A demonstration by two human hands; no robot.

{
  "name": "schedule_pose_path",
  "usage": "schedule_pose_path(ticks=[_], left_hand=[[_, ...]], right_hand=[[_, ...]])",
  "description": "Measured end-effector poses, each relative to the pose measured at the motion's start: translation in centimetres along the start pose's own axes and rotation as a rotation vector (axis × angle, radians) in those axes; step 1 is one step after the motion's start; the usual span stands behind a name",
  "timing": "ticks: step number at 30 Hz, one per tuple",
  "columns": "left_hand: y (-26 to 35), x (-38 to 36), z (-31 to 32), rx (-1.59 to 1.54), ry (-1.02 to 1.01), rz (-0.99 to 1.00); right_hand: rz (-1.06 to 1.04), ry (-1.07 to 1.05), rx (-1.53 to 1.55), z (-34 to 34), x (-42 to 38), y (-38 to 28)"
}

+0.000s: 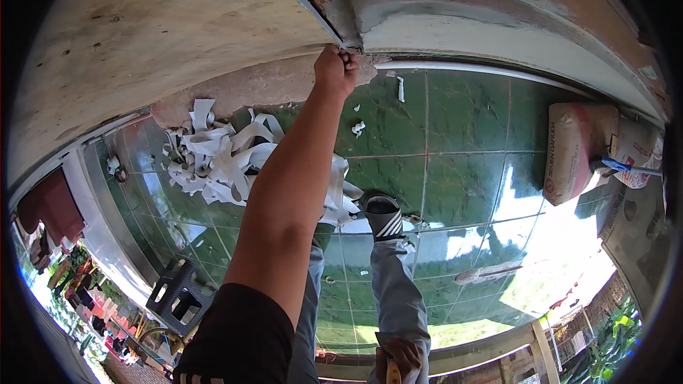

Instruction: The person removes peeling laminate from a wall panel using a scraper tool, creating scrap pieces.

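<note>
My left arm stretches up and forward, and my left hand (pixel 337 71) is a closed fist. It presses at the lower corner where the pale wooden panel (pixel 185 21) meets the worn, patchy door frame (pixel 348 21). Whatever its fingers pinch there is hidden. Low in the view, beside my right leg, my right hand (pixel 400 355) is wrapped round the yellowish handle of what looks like a putty knife (pixel 393 373); part of its dark flat blade shows above the fingers. A heap of white peeled strips (pixel 220 156) lies on the floor below the panel.
Green tiles (pixel 384 178) cover the floor, with small white scraps scattered about. Paper cement sacks (pixel 576 149) stand at right, a blue-and-grey tool handle (pixel 626 166) across them. A dark plastic stool (pixel 179 297) is at lower left. My sandalled foot (pixel 384 217) is near the strips.
</note>
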State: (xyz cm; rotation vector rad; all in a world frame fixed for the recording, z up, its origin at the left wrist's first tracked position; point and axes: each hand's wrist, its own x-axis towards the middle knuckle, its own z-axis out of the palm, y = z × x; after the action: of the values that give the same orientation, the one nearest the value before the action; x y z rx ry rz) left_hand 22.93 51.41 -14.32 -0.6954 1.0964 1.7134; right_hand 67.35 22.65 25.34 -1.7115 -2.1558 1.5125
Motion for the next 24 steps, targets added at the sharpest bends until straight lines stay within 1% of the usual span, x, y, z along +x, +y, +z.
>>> schedule_pose_path(ticks=[1, 4, 7, 10, 11, 14, 17, 19, 20, 21, 22, 23, 24], left_hand=[[-0.3, 0.2, -0.6, 0.163, 0.049, 0.056], [-1.4, -0.7, -4.2, 0.967, 0.045, 0.351], [-2.5, 0.3, -8.9, 1.448, 0.105, 0.416], [-3.6, -2.3, -10.9, 1.665, 0.133, 0.668], [-3.4, -2.6, -10.6, 1.672, 0.156, 0.629], [-2.6, -3.1, -8.7, 1.896, 0.006, 0.617], [-2.5, -3.5, -8.7, 2.07, -0.094, 0.694], [-1.8, -4.9, -9.7, 2.455, -0.6, 0.339], [-3.1, -6.5, -11.3, 2.55, -0.814, 0.09], [-5.0, -8.0, -13.2, 2.568, -0.946, 0.008], [-6.8, -9.5, -16.0, 2.478, -0.895, 0.046], [-7.7, -11.9, -17.1, 2.388, -0.893, 0.008], [-8.5, -14.7, -17.8, 2.366, -0.81, -0.004]], right_hand=[[-0.005, 0.003, -0.002, 0.0, 0.0, -0.2], [-0.027, 0.035, 0.001, 0.2, -0.1, -0.2], [-0.054, 0.061, 0.012, 0.5, -0.1, 0.0], [-0.084, 0.074, 0.022, 1.1, -0.5, 0.6], [-0.076, 0.069, 0.022, 1.1, -0.4, 0.5], [-0.031, 0.058, 0.008, 1.2, -1.2, 0.7], [-0.038, 0.069, -0.015, 1.7, -1.7, 1.1], [-0.052, 0.066, -0.031, 1.5, -1.3, 1.2], [-0.044, 0.053, -0.031, 1.3, -1.2, 0.9], [-0.039, 0.042, -0.031, 1.2, -1.1, 0.7], [-0.042, 0.062, -0.028, 1.4, -0.9, 1.0], [-0.037, 0.08, -0.025, 1.7, -1.1, 1.3], [-0.026, 0.095, -0.023, 1.8, -1.5, 1.3]])
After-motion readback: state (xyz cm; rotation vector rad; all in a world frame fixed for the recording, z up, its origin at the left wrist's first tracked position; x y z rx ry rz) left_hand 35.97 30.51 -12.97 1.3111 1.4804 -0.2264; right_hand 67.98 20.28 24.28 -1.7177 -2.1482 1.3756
